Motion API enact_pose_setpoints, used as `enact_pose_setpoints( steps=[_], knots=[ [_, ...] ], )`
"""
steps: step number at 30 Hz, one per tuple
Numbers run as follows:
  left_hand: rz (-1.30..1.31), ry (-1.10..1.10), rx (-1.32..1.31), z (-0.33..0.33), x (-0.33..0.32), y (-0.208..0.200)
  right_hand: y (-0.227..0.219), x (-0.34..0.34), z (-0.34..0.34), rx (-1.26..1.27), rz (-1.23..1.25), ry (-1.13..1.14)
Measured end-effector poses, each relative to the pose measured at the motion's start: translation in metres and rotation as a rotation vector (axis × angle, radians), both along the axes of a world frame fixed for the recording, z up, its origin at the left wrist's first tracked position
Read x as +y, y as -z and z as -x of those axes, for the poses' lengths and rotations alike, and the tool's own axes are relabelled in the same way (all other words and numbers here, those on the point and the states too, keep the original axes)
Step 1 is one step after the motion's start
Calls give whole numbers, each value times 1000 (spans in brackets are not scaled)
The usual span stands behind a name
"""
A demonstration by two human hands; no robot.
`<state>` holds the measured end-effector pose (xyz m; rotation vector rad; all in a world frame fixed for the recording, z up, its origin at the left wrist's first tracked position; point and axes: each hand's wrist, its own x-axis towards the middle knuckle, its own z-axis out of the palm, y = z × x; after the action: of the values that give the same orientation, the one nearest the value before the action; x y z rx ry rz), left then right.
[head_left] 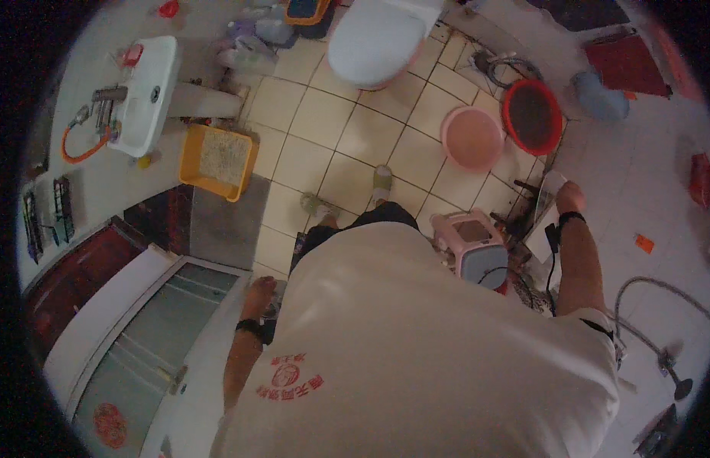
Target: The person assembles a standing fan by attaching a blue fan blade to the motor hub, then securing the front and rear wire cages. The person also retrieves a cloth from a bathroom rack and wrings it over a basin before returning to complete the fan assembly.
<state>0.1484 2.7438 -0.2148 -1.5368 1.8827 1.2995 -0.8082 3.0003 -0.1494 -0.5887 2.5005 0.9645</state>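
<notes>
My right hand (571, 197) reaches out to the right wall, its fingers curled at the top of a pale, flat, partly see-through thing (552, 185). What exactly the fingers grip there is too dim to make out. A white panel-like piece (543, 233) stands just below that hand. At my left side, low near the glazed door (164, 328), my left hand (259, 298) is closed. Something small and greyish (278, 293) shows beside its fingers, its kind unclear. Both wrists wear dark bands.
A pink pet-carrier-like box (471, 240) stands by my right leg. Ahead are a pink basin (472, 138), a red basin (532, 116) and a toilet (378, 42). On the left are a washbasin (160, 95) and a yellow tray (210, 185). A shower hose (653, 284) hangs right.
</notes>
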Motion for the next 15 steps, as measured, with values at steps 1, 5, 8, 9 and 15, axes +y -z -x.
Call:
enact_pose_setpoints(
  steps=[1, 5, 8, 9, 15],
  knots=[
    [86, 99, 68, -5, 5, 4, -2, -1, 0, -7, -5, -2],
    [383, 281, 233, -17, 6, 15, -1, -3, -9, -104, -323, -218],
    [-133, -686, 192, -29, -9, 25, 6, -20, -46, -152, -359, -794],
    [-87, -648, 216, -37, -16, 27, 12, -33, -64, -111, -285, -761],
    [-95, -658, 237, -134, -58, 26, 2, -134, -158, -117, 384, -116]
  ],
)
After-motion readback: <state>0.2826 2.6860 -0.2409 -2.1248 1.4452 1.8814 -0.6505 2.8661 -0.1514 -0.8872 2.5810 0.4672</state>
